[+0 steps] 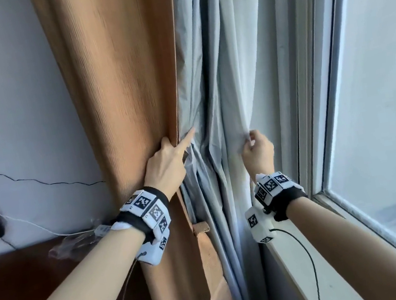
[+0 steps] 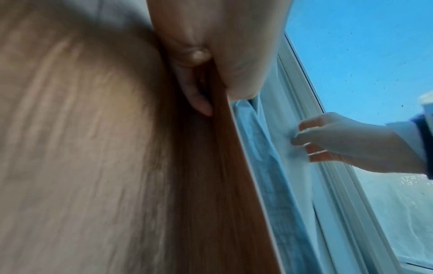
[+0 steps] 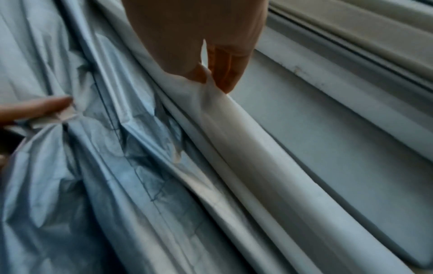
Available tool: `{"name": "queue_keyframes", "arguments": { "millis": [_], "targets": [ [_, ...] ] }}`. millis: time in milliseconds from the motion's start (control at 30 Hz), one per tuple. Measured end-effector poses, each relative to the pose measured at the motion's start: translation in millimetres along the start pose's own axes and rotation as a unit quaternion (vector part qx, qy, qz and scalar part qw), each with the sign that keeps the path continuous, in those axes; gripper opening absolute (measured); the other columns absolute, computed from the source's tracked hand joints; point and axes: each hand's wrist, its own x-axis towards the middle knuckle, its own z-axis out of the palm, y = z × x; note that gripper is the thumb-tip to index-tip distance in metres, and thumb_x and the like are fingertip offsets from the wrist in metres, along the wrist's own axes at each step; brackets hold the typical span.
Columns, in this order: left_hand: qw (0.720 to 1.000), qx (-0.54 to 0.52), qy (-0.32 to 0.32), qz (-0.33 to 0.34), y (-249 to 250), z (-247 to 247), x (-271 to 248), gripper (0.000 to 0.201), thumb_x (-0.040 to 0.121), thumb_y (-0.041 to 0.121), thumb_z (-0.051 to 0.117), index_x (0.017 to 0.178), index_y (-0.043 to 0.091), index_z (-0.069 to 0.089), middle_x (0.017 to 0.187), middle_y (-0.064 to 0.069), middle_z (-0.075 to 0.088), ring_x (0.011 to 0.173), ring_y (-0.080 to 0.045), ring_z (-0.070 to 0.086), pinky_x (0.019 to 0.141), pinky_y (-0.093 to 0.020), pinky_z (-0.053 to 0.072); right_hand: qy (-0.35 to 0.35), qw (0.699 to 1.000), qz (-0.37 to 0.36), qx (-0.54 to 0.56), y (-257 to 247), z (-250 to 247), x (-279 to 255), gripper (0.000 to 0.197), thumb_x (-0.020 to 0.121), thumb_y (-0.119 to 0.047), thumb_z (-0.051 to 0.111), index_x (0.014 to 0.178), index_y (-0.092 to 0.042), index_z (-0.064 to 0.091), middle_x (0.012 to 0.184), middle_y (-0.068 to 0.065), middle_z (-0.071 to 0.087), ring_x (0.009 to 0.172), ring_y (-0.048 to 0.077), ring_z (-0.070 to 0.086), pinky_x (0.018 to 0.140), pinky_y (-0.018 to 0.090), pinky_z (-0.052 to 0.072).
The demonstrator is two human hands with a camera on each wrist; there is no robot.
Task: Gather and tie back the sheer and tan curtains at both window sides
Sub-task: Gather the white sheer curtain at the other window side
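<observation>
The tan curtain (image 1: 124, 83) hangs at the left, with the pale sheer curtain (image 1: 207, 83) bunched in folds beside it. My left hand (image 1: 175, 145) grips the tan curtain's right edge, thumb on the front; its index finger stretches out and touches the sheer folds. In the left wrist view the fingers (image 2: 199, 77) curl round the tan edge (image 2: 222, 166). My right hand (image 1: 252, 141) pinches the sheer curtain's window-side edge at about the same height. The right wrist view shows that pinch (image 3: 208, 76) on the white hem. A short tan strap (image 1: 201, 227) sticks out between the curtains lower down.
The window pane (image 1: 377, 95) and its white frame stand at the right, with a white sill (image 1: 315, 274) below my right forearm. A dark wooden table (image 1: 42, 273) with a white cable and clear wrapping sits at lower left against a cracked wall (image 1: 2, 103).
</observation>
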Motion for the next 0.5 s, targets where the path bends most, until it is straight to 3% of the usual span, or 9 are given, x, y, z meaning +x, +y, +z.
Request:
{"name": "queue_keyframes", "arguments": {
  "millis": [67, 133, 200, 267, 333, 433, 500],
  "targets": [
    [0.999, -0.036, 0.005, 0.041, -2, 0, -8, 0.091, 0.085, -0.006, 0.035, 0.146, 0.055, 0.006, 0.088, -0.009, 0.038, 0.059, -0.035, 0.048, 0.062, -0.042, 0.047, 0.042, 0.998, -0.021, 0.031, 5, -20, -16, 0.006, 0.087, 0.003, 0.043, 0.087, 0.001, 0.050, 0.075, 0.014, 0.054, 0.067, 0.033, 0.048, 0.061, 0.039, 0.040],
    [0.995, -0.044, -0.002, 0.089, 0, 2, -20, 0.095, 0.085, -0.008, 0.036, 0.144, 0.059, 0.002, 0.093, -0.014, 0.047, 0.060, -0.037, 0.053, 0.063, -0.043, 0.052, 0.062, 0.994, -0.052, 0.076, 3, -44, -41, 0.012, 0.089, 0.006, 0.038, 0.092, -0.004, 0.045, 0.071, 0.003, 0.046, 0.057, 0.021, 0.042, 0.054, 0.032, 0.035],
    [0.991, -0.051, -0.009, 0.121, 8, 4, -30, 0.087, 0.086, -0.006, 0.040, 0.143, 0.053, 0.012, 0.105, -0.022, 0.053, 0.068, -0.043, 0.061, 0.067, -0.047, 0.056, 0.039, 0.989, -0.090, 0.111, -6, -62, -71, 0.013, 0.091, 0.000, 0.035, 0.100, -0.002, 0.044, 0.071, -0.007, 0.043, 0.055, 0.005, 0.040, 0.053, 0.019, 0.033],
    [0.988, -0.083, -0.005, 0.128, 22, 4, -35, 0.066, 0.086, -0.004, 0.044, 0.135, 0.036, 0.029, 0.105, -0.026, 0.053, 0.068, -0.046, 0.060, 0.064, -0.049, 0.055, -0.018, 0.984, -0.130, 0.124, -25, -74, -100, 0.021, 0.096, -0.016, 0.037, 0.107, 0.001, 0.043, 0.074, -0.008, 0.048, 0.058, -0.004, 0.044, 0.054, 0.013, 0.032],
    [0.985, -0.126, 0.010, 0.116, 35, 4, -34, 0.049, 0.086, -0.003, 0.046, 0.129, 0.021, 0.045, 0.102, -0.027, 0.053, 0.073, -0.048, 0.060, 0.066, -0.047, 0.054, -0.089, 0.974, -0.173, 0.117, -47, -79, -120, 0.016, 0.096, -0.025, 0.047, 0.101, -0.013, 0.037, 0.066, -0.011, 0.046, 0.050, -0.004, 0.044, 0.049, 0.008, 0.033],
    [0.977, -0.190, -0.022, 0.097, 53, -1, -30, 0.041, 0.087, 0.000, 0.047, 0.126, 0.009, 0.057, 0.116, -0.027, 0.058, 0.103, -0.042, 0.060, 0.089, -0.034, 0.050, -0.143, 0.970, -0.182, 0.073, -64, -70, -130, 0.028, 0.090, -0.010, 0.055, 0.099, -0.021, 0.031, 0.063, -0.006, 0.051, 0.046, 0.004, 0.050, 0.045, 0.012, 0.036],
    [0.967, -0.235, -0.061, 0.072, 57, -5, -28, 0.029, 0.085, -0.004, 0.047, 0.107, -0.002, 0.067, 0.108, -0.025, 0.066, 0.104, -0.035, 0.062, 0.081, -0.017, 0.041, -0.149, 0.975, -0.163, 0.037, -64, -62, -129, 0.029, 0.088, -0.009, 0.052, 0.111, -0.017, 0.036, 0.076, 0.010, 0.064, 0.063, 0.027, 0.064, 0.054, 0.032, 0.050]
  ]
}}
